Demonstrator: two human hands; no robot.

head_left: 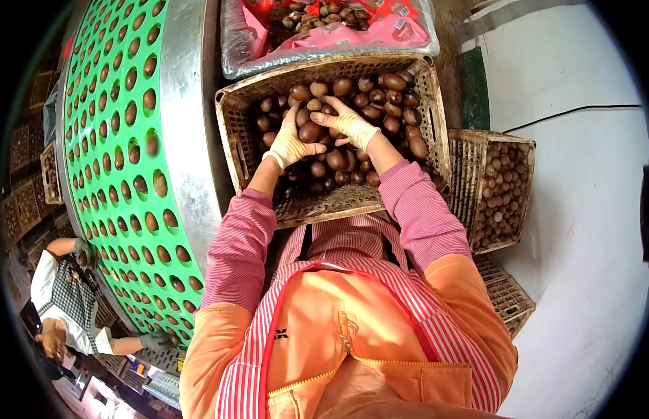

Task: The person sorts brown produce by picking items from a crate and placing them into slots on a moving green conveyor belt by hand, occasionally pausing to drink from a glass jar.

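A worn plastic crate (331, 211) full of brown round fruits (336, 160) stands in front of my body. Both my hands, in pale gloves, are in the crate on the pile. My left hand (290, 142) curves around fruits at the left of the middle, its thumb pointing right. My right hand (351, 126) lies to the right of it, fingers spread over a few fruits. Several fruits sit between the two hands, touching the fingers. Some fingertips are hidden among the fruits.
Left is a green belt (139, 185) with fruits in its holes, edged by a metal rail (185, 105). Beyond it a co-worker (69, 300) reaches to the belt. A plastic-lined crate (408, 45) stands behind mine; another fruit-filled crate (464, 174) is right, near a white wall (590, 209).
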